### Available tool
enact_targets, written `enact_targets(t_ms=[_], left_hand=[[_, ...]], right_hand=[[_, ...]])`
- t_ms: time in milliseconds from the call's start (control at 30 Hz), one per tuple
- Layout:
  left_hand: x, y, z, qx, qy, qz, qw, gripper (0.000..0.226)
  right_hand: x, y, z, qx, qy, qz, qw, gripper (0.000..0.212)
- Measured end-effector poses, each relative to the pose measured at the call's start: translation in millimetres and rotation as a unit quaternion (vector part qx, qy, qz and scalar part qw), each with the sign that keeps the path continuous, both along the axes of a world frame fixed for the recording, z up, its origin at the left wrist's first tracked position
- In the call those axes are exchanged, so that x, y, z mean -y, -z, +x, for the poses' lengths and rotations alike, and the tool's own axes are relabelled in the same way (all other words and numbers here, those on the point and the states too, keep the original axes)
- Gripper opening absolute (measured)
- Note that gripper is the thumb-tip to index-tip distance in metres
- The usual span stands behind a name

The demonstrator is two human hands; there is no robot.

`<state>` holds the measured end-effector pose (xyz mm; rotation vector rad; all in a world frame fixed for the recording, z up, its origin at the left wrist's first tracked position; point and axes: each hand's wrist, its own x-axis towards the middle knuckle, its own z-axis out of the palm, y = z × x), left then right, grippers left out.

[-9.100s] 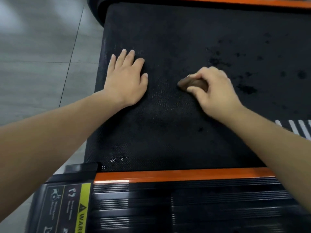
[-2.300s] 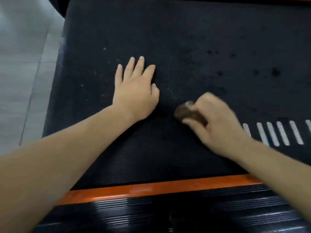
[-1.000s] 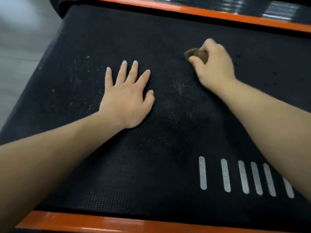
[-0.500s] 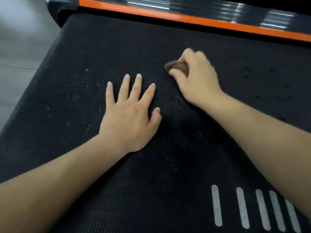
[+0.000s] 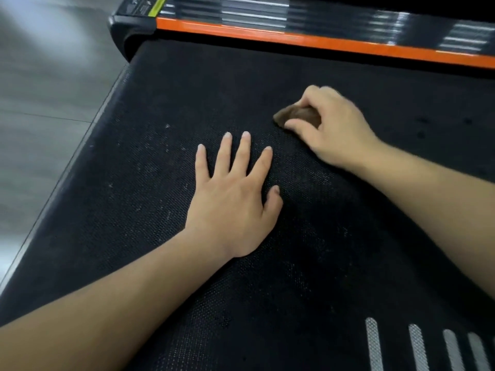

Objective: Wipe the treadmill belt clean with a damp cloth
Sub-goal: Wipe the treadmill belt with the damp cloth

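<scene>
1. Nearest the person, a row of pale grey stripes (image 5: 417,346) is showing on the treadmill belt (image 5: 308,263), low at the right, with both bare forearms reaching out over the dark mesh.
2. The left hand (image 5: 233,199) is lying flat on the belt, fingers spread and holding nothing; it appears to be bracing the person's weight.
3. Pale specks (image 5: 166,151) are sitting on the belt to the left of that hand, so that strip looks unwiped as yet.
4. Further out, the right hand (image 5: 329,127) is closing around a small brown cloth (image 5: 294,116), bunched into a wad and pressed against the belt (only its left tip is showing past the fingers).
5. Judgement on handling: the cloth is looking soft, light and easily squashed, and, if damp as the task says, likely to drag on the textured mesh. Gripping it from above with the palm bearing down, as here, should keep it from rolling out.
6. Beyond the hands, dark spots (image 5: 423,127) are marking the belt to the right, and an orange side rail (image 5: 321,42) is bordering the far edge.
</scene>
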<state>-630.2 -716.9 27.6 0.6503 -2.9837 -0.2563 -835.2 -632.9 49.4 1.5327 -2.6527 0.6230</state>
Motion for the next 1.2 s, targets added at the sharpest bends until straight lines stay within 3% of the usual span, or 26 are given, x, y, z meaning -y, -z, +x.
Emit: enact_targets(t_ms=[167, 233, 333, 367, 500, 533, 700, 767, 867, 933, 1067, 1133, 1200], left_hand=[[0, 1, 0, -0.004, 0.0, -0.003, 1.0, 0.068], [0, 0, -1, 0.002, -0.001, -0.004, 1.0, 0.069], [-1, -1, -1, 0.009, -0.002, -0.003, 1.0, 0.07], [-1, -1, -1, 0.009, -0.002, -0.002, 1.0, 0.069], [-1, 1, -1, 0.007, -0.002, -0.003, 1.0, 0.069], [-1, 1, -1, 0.008, -0.001, -0.003, 1.0, 0.069], [-1, 0, -1, 0.008, -0.002, -0.002, 1.0, 0.069], [-1, 0, -1, 0.009, -0.002, -0.003, 1.0, 0.069], [-2, 0, -1, 0.011, -0.001, -0.004, 1.0, 0.069], [-2, 0, -1, 0.014, -0.002, -0.004, 1.0, 0.069], [-3, -1, -2, 0.017, -0.003, -0.003, 1.0, 0.069], [-2, -1, -2, 0.019, 0.0, -0.004, 1.0, 0.07], [-2, -1, -2, 0.019, -0.003, -0.007, 1.0, 0.07]], right_hand=[[32, -8, -73, -0.006, 0.259, -0.019, 0.966, 0.034], [43, 1, -51, -0.018, 0.22, -0.023, 0.975, 0.034], [38, 7, -14, 0.022, 0.043, -0.034, 0.998, 0.031], [35, 5, -21, 0.01, 0.035, -0.023, 0.999, 0.032], [42, -11, -91, 0.011, 0.271, -0.038, 0.962, 0.033], [47, -9, -94, 0.012, 0.286, -0.04, 0.957, 0.033], [56, 3, -68, 0.035, 0.088, -0.046, 0.994, 0.03], [46, -3, -87, 0.0, 0.123, -0.029, 0.992, 0.033], [37, -9, -113, -0.011, 0.263, -0.028, 0.964, 0.034], [41, -4, -101, -0.008, 0.251, -0.036, 0.967, 0.033], [30, 1, -72, 0.036, 0.07, -0.03, 0.996, 0.029], [19, -5, -91, -0.001, 0.104, -0.006, 0.995, 0.032], [9, -11, -117, -0.017, 0.218, -0.007, 0.976, 0.034]])
